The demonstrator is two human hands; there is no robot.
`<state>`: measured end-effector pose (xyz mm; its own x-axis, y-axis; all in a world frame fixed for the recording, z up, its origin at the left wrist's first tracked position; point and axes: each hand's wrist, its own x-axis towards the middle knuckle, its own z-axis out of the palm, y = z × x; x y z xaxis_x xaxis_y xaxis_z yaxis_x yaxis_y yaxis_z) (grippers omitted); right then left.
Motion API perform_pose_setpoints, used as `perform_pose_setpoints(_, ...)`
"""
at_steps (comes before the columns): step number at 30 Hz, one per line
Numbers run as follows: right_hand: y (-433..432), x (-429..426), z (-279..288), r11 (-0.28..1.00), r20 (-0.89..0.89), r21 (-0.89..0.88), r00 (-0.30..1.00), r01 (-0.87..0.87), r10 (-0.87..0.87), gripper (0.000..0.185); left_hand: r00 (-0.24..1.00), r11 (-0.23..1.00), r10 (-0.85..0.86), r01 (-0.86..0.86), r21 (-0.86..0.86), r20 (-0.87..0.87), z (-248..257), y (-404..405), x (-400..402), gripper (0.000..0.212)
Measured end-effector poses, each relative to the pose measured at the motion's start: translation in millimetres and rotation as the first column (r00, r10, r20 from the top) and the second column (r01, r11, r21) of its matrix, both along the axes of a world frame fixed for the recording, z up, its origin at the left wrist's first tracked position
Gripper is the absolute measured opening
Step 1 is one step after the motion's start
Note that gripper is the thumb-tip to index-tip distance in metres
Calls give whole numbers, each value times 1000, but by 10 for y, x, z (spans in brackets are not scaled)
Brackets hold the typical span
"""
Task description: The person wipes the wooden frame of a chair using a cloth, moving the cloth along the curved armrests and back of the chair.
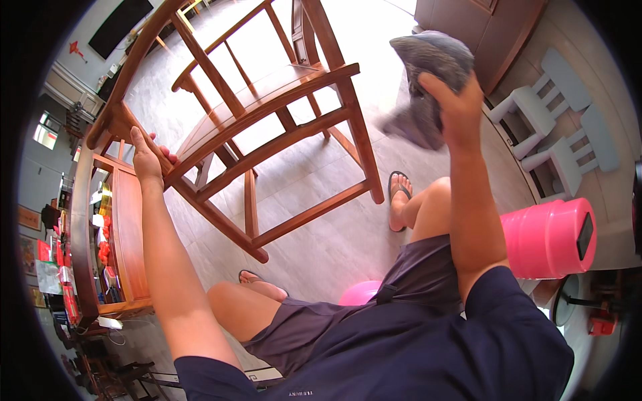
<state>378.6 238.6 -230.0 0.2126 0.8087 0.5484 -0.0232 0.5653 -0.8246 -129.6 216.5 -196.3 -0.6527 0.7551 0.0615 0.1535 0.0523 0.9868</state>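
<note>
A reddish-brown wooden armchair (261,120) stands on the tiled floor before me, its back splat and armrests in view. My left hand (149,155) is wrapped around a flat wooden part at the chair's left end. Up at the right, my right hand (456,108) grips a bunched grey cloth (436,55). The lower end of the cloth hangs loose and is blurred. Between the cloth and the chair there is a gap.
A pink plastic stool (546,238) is by my right elbow. Two small plastic chairs (539,108) stand along the right side. To the left is a wooden cabinet (128,230) with items on its shelves. My sandalled feet (399,200) rest on the floor (321,250).
</note>
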Motion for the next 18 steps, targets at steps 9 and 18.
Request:
perform_pose_setpoints(9, 525, 40, -735, 799, -369, -339, 851, -497, 373, 44, 994, 994, 105, -106, -32, -25, 33, 280, -28, 79)
perform_pose_setpoints(18, 668, -595, -956, 690, 132, -703, 921, -174, 366, 75, 988, 991, 134, -136, -15, -77, 80, 121, 107, 81)
